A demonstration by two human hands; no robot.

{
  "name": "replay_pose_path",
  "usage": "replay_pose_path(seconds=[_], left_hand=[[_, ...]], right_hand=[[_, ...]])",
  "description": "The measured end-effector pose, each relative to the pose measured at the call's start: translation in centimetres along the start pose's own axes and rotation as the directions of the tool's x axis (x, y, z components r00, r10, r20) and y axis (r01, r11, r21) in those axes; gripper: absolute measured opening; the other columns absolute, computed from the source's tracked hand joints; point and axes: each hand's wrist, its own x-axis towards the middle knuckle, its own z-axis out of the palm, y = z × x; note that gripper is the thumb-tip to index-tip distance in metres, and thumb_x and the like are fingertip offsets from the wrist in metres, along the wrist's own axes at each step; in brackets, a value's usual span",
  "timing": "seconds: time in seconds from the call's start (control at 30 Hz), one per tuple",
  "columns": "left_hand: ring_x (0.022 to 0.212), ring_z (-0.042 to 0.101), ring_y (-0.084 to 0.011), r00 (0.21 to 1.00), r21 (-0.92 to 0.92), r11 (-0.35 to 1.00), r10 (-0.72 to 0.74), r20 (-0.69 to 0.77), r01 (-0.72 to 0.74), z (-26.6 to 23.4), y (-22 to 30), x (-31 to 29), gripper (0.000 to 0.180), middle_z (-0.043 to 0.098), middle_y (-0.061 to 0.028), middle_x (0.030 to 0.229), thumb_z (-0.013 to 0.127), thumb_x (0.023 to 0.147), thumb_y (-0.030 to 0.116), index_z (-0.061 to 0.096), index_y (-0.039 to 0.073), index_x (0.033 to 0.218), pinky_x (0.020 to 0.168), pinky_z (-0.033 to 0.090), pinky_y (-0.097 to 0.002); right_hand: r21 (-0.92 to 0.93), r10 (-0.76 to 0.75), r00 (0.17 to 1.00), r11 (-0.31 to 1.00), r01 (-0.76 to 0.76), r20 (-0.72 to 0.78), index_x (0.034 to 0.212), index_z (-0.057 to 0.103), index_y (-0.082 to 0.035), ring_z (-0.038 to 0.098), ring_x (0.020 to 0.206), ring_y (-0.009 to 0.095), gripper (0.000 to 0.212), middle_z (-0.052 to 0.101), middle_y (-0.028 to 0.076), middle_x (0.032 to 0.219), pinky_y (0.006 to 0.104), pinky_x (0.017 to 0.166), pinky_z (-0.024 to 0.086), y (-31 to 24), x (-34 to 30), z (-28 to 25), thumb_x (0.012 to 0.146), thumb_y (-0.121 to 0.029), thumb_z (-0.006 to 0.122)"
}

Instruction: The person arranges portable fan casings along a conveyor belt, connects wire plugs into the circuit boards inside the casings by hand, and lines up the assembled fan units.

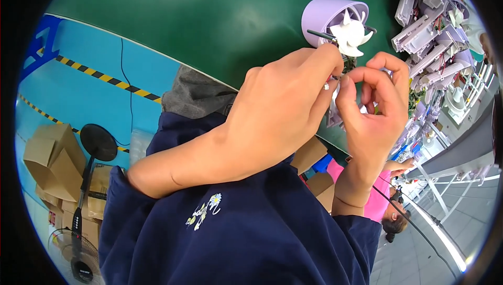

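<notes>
Closest to me is the worker's navy shirt (251,232). Above it the left hand (285,101) bends inward, thumb and forefinger pinching a small white plug (326,86). The right hand (373,101) meets it there, thumb and forefinger tips pressed together; anything between them is too small to make out. Just beyond the fingers, a white fan blade (351,34) sits at the open end of a lavender housing (316,20) on the green table (209,17). Farther right lie heaped lavender parts (424,38); beyond, someone wears a pink shirt (376,203).
</notes>
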Motion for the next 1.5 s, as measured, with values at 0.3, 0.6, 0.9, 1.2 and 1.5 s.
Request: replay_pose_path(seconds=[0.3, 0.6, 0.9, 1.2, 1.5], left_hand=[[0.077, 0.073, -0.0241, 0.999, 0.015, 0.999, -0.031, 0.019, 0.031, -0.1, 0.1, 0.2, 0.018, 0.069, -0.0085, 0.092, 0.071, 0.090, -0.004, 0.061, 0.003, 0.103, 0.060, 0.060, -0.0321], [0.084, 0.077, -0.0260, 0.999, -0.038, 0.998, -0.052, 0.001, 0.052, -0.1, -0.3, 0.2, 0.015, 0.072, -0.0117, 0.091, 0.071, 0.090, -0.004, 0.064, 0.001, 0.102, 0.068, 0.063, -0.0338], [0.084, 0.078, -0.0268, 0.999, 0.007, 1.000, -0.025, -0.034, 0.026, 0.3, -0.2, 0.4, 0.016, 0.075, -0.0125, 0.088, 0.074, 0.089, -0.004, 0.066, 0.000, 0.101, 0.071, 0.063, -0.0320], [0.084, 0.079, -0.0261, 0.999, -0.002, 1.000, -0.028, -0.033, 0.028, 0.2, -0.4, 0.6, 0.013, 0.075, -0.0125, 0.087, 0.074, 0.088, -0.004, 0.067, 0.000, 0.098, 0.072, 0.063, -0.0317], [0.076, 0.074, -0.0308, 0.999, -0.016, 1.000, 0.021, -0.034, -0.022, 0.2, -0.6, 0.5, 0.010, 0.072, -0.0133, 0.082, 0.069, 0.090, -0.001, 0.063, 0.001, 0.098, 0.063, 0.059, -0.0379]], right_hand=[[-0.057, 0.005, 0.999, 0.998, -0.003, 0.031, 0.086, 0.070, -0.002, 0.045, 0.066, 0.008, 0.012, 0.057, 0.003, 0.105, 0.0240, 0.056, 0.035, -0.4, 0.5, -0.1, 0.076, 0.002, 0.077], [-0.257, -0.092, 0.986, 0.958, 0.125, 0.136, 0.090, 0.066, -0.003, 0.060, 0.068, 0.015, 0.017, 0.059, 0.006, 0.106, 0.0298, 0.057, 0.048, -1.3, 0.6, -0.4, 0.078, 0.002, 0.078], [-0.254, -0.244, 0.959, 0.928, 0.274, 0.144, 0.095, 0.064, -0.001, 0.064, 0.076, 0.023, 0.022, 0.059, 0.010, 0.108, 0.0338, 0.063, 0.052, -0.4, 0.7, -0.4, 0.078, 0.006, 0.077], [-0.174, -0.081, 0.977, 0.978, 0.116, 0.195, 0.092, 0.070, 0.000, 0.063, 0.082, 0.020, 0.014, 0.058, 0.008, 0.106, 0.0313, 0.073, 0.051, -0.8, 1.0, -1.4, 0.080, 0.003, 0.076], [-0.285, -0.160, 0.975, 0.938, 0.199, 0.154, 0.091, 0.067, 0.001, 0.056, 0.075, 0.013, 0.016, 0.059, 0.005, 0.104, 0.0261, 0.062, 0.040, -1.7, 0.7, -0.5, 0.078, 0.009, 0.073]])
